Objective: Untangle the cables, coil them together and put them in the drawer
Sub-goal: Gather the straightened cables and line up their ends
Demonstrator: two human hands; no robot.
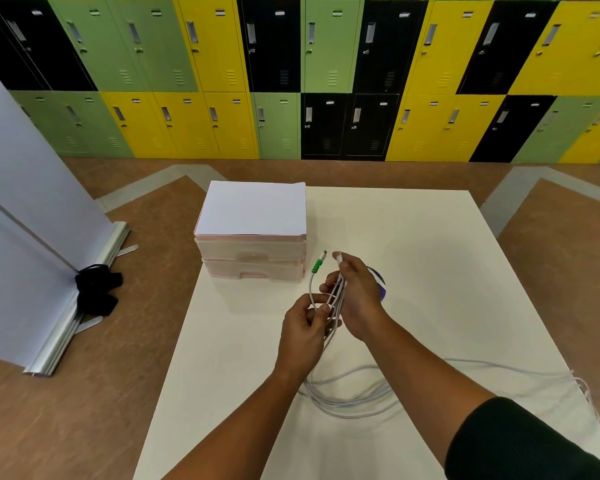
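Above the middle of the white table (430, 258), both my hands hold a bunch of thin white cables (335, 297). My right hand (359, 296) grips the upper part of the bunch, where a white plug end sticks up by its thumb. My left hand (303, 327) pinches the strands lower down. One cable ends in a green plug (316, 265) that stands free above my left hand. The slack of the cables (354, 393) lies in loose loops on the table under my forearms and trails off to the right edge. A pale two-drawer unit (253, 254) stands at the table's far left, both drawers shut.
A dark blue-purple object (378, 278) lies on the table behind my right hand, mostly hidden. Left of the table on the floor stands a white roll-up banner (32, 237), with black cloth (96, 289) at its base. Coloured lockers line the far wall.
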